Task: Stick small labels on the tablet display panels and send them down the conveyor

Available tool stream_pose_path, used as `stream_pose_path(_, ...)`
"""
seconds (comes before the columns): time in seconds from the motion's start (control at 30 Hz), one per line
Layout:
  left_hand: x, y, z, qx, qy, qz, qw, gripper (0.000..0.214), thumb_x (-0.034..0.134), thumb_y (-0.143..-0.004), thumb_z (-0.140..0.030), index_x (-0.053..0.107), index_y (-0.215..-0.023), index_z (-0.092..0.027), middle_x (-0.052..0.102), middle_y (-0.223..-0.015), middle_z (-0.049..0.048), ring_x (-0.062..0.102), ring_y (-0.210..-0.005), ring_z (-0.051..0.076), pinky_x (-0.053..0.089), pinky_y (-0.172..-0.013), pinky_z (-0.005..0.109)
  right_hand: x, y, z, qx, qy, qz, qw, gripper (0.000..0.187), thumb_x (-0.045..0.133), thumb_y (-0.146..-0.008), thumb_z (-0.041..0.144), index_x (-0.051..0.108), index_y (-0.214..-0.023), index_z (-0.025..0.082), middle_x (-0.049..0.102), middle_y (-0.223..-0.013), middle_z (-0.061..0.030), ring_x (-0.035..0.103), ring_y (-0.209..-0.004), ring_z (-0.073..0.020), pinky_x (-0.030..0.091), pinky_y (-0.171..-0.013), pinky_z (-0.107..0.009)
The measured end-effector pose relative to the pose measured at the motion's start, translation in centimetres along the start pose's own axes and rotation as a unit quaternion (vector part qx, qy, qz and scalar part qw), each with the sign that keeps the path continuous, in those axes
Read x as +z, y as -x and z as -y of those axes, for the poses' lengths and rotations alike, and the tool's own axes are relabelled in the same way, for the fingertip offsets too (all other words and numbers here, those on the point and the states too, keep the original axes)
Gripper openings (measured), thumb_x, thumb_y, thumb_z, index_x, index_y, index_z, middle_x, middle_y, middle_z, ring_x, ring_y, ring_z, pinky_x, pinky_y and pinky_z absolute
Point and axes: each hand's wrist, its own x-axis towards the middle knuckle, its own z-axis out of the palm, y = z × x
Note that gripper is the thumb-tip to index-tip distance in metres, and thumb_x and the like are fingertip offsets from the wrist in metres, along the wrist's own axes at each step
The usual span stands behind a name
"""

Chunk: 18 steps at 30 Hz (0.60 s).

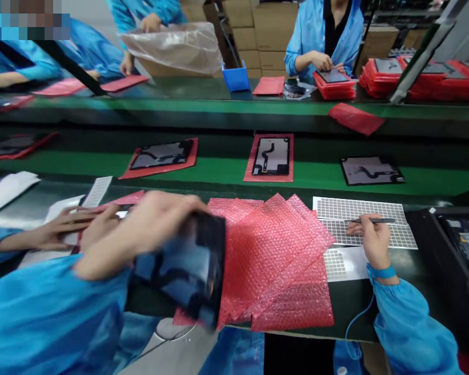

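Note:
My left hand (150, 221), blurred by motion, grips the upper edge of a dark tablet screen panel (187, 260). The panel is tilted, with its back and a black flex cable facing me, beside pink bubble-wrap bags (273, 255) fanned out in a pile on the bench. On the right, my right hand (375, 242), with a blue strap at the wrist, pinches dark tweezers (385, 220) that lie level. It is over a white sheet of small grey square stickers (400, 237). A smaller sticker sheet (349, 263) lies nearer me.
Beyond the bench runs a green conveyor (219, 169) carrying screen panels (273, 156), some on pink bags. A co-worker's hands (64, 226) work close on my left. A black tray (449, 255) stands at right. Co-workers sit across, near stacked red packs (383, 83).

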Motion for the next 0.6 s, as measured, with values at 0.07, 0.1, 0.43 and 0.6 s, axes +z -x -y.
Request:
stream_pose_path(0.07, 4.9, -0.1, -3.5, 0.273, -0.115, 0.19, 0.936, 0.046, 0.048, -0.095, -0.05, 0.066, -0.06, -0.026, 0.059, -0.051, 0.002, 0.051, -0.048, 0.019, 0.043, -0.055, 0.035, 0.0, 0.0, -0.1, 0.002, 0.001, 0.001, 1.0, 0.039, 0.081, -0.086, 0.053, 0.059, -0.091, 0.022, 0.075, -0.061, -0.0006, 0.073, -0.046, -0.0203, 0.062, -0.047, -0.029)
stream_pose_path(0.1, 7.8, 0.0, -4.8, 0.393, -0.155, 0.244, 0.873, 0.042, 0.049, -0.096, -0.041, 0.065, -0.061, -0.025, 0.062, -0.053, 0.0031, 0.052, -0.048, 0.019, 0.041, -0.054, 0.036, 0.0, 0.0, -0.1, 0.001, 0.002, 0.001, 1.0, 0.038, 0.081, -0.087, 0.053, 0.059, -0.09, 0.022, 0.075, -0.061, -0.0005, 0.073, -0.046, -0.0199, 0.062, -0.047, -0.029)
stream_pose_path(0.43, 20.7, 0.5, -6.0, 0.684, -0.129, 0.287, 0.658, 0.01, 0.066, -0.084, -0.026, 0.074, -0.082, -0.02, 0.076, -0.086, 0.0122, 0.071, -0.087, 0.027, 0.057, -0.091, 0.041, 0.0, 0.5, 0.1, 0.012, 0.011, 0.025, 1.0, 0.042, 0.077, -0.089, 0.059, 0.059, -0.093, 0.022, 0.076, -0.064, -0.0002, 0.073, -0.048, -0.0183, 0.06, -0.048, -0.027)
stream_pose_path(0.6, 13.9, -1.2, -1.0, 0.292, -0.183, 0.051, 0.937, 0.032, 0.054, -0.101, -0.051, 0.068, -0.113, -0.024, 0.074, -0.112, 0.0143, 0.071, -0.106, 0.034, 0.056, -0.088, 0.046, -0.3, 0.6, -0.5, 0.027, 0.048, 0.074, 0.996, 0.044, 0.075, -0.09, 0.063, 0.061, -0.096, 0.022, 0.079, -0.07, -0.0023, 0.077, -0.057, -0.0194, 0.064, -0.056, -0.03)
